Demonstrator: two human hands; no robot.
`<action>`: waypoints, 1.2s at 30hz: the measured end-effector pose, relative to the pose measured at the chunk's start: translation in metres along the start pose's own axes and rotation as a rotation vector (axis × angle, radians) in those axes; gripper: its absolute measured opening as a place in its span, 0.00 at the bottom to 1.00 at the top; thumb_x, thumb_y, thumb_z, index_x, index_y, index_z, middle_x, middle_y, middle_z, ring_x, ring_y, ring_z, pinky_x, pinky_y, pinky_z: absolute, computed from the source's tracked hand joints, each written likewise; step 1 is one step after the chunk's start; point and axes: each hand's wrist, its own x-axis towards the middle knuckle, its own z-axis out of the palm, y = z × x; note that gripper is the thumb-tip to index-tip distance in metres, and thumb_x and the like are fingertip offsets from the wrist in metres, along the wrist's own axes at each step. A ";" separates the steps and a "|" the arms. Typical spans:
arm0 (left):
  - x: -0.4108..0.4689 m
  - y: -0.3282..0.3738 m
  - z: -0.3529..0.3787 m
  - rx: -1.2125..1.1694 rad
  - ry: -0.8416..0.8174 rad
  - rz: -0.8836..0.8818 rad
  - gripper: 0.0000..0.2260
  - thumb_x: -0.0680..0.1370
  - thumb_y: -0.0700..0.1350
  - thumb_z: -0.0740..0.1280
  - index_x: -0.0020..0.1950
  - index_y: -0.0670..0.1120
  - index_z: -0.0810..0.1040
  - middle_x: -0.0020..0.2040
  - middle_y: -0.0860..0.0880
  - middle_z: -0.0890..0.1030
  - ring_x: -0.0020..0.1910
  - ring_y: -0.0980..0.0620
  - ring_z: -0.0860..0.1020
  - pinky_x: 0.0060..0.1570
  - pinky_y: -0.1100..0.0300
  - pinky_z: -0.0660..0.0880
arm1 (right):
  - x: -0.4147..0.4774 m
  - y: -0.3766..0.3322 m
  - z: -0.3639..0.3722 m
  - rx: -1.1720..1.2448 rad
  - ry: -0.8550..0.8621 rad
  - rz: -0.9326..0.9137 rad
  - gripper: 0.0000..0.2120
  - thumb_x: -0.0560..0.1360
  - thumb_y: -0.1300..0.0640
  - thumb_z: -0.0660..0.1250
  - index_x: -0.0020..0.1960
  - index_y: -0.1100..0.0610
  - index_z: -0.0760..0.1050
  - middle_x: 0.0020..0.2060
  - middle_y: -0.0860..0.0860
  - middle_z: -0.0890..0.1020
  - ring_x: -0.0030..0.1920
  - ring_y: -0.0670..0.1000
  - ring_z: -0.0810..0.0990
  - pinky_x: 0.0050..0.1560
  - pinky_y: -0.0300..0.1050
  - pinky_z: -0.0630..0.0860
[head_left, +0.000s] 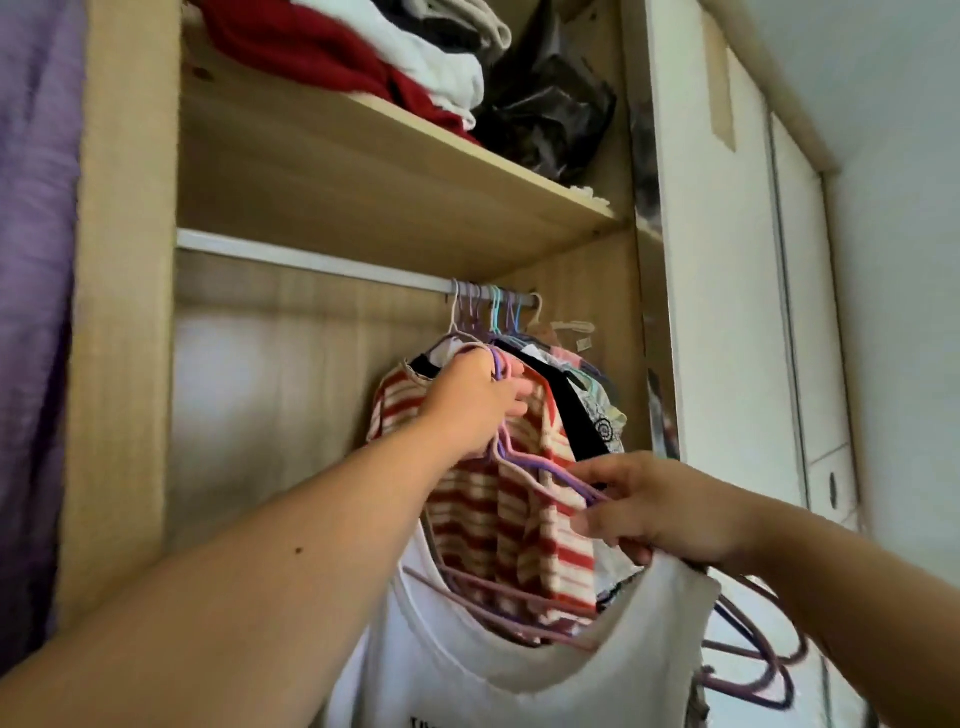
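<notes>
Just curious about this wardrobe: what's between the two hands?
Head view: purple and pink hangers run from left hand to right hand, in front of the striped shirt.

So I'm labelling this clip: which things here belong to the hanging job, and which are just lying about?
In use: left hand, right hand, purple hangers, white T-shirt, rail.
Lying about: folded clothes, black bag, purple curtain.

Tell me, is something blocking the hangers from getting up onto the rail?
Partly. The left hand grips the bunch of hangers just below the rail, but the hung clothes and their hooks crowd the rail right above it. Left of those hooks, nothing visible blocks the rail.
</notes>
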 end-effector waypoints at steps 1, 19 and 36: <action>0.011 0.001 0.000 0.008 0.021 0.017 0.09 0.77 0.35 0.63 0.42 0.48 0.73 0.42 0.46 0.82 0.40 0.48 0.82 0.48 0.50 0.80 | 0.010 0.002 -0.006 -0.001 0.030 -0.020 0.12 0.73 0.54 0.70 0.56 0.47 0.78 0.41 0.51 0.84 0.35 0.46 0.79 0.37 0.38 0.73; 0.208 0.001 -0.051 0.510 0.453 0.198 0.12 0.71 0.48 0.74 0.53 0.46 0.82 0.41 0.52 0.80 0.43 0.51 0.79 0.46 0.61 0.71 | 0.213 -0.003 -0.087 -0.015 0.345 -0.258 0.09 0.69 0.60 0.70 0.48 0.54 0.82 0.39 0.58 0.84 0.34 0.50 0.79 0.42 0.48 0.80; 0.306 -0.057 -0.120 1.416 0.493 0.114 0.22 0.72 0.67 0.63 0.58 0.54 0.79 0.56 0.49 0.81 0.57 0.45 0.76 0.50 0.53 0.64 | 0.360 -0.011 -0.061 -0.034 0.314 -0.175 0.01 0.68 0.59 0.70 0.40 0.55 0.79 0.28 0.50 0.76 0.24 0.45 0.72 0.25 0.35 0.70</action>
